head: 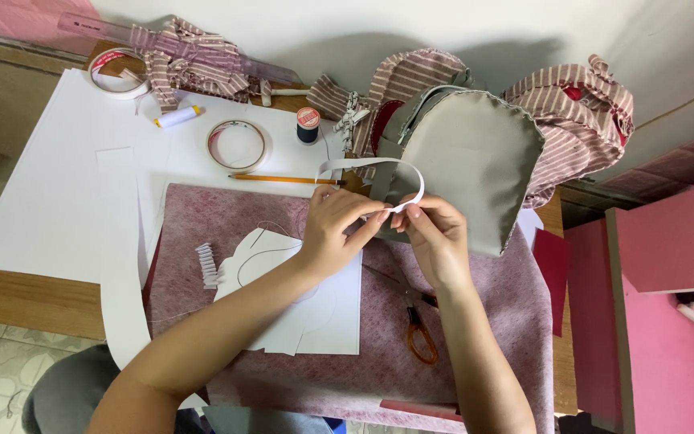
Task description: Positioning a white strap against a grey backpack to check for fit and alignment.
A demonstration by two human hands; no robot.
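Observation:
My left hand (332,231) and my right hand (431,235) meet above a mauve felt sheet (475,345), pinching a narrow white strip (379,164) that curls up in a loop between them. Just behind the loop stands a grey fabric piece with a rounded top (475,161). Under my left forearm lie cut white paper shapes (327,309) and a small fringed paper bit (208,265). Orange-handled scissors (419,333) lie on the felt beneath my right wrist.
A yellow pencil (279,178), two rolls of tape (237,145) (118,72), a dark thread spool (308,125) and a white spool (177,116) rest on large white sheets (50,193). Striped pink fabric pieces (584,120) pile at the back. A pink cabinet (668,241) stands right.

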